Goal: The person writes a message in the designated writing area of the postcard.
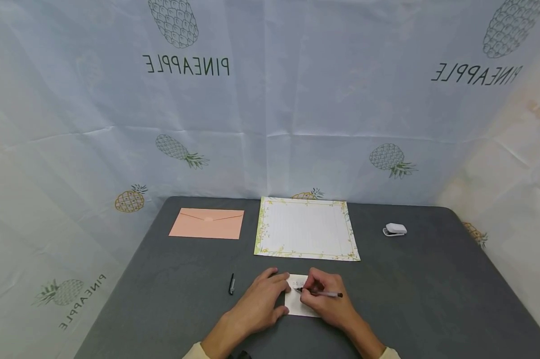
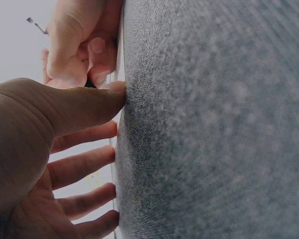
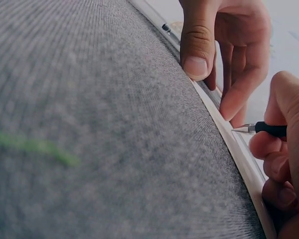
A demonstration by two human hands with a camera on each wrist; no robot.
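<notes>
A small white card (image 1: 297,299) lies near the front of the grey table (image 1: 431,299). My left hand (image 1: 261,301) rests flat on the card's left edge, fingers straight, thumb pressing the table (image 2: 114,89). My right hand (image 1: 325,299) grips a pen (image 1: 321,293) whose tip touches the card near faint writing. In the right wrist view the pen tip (image 3: 241,129) points left, toward the left hand's fingers (image 3: 239,94), over the card's edge (image 3: 239,154).
A pen cap (image 1: 231,284) lies left of the hands. Farther back sit a peach envelope (image 1: 207,223), a lined sheet with floral border (image 1: 305,228) and a small white device (image 1: 394,229). A pineapple-print cloth hangs behind and beside the table.
</notes>
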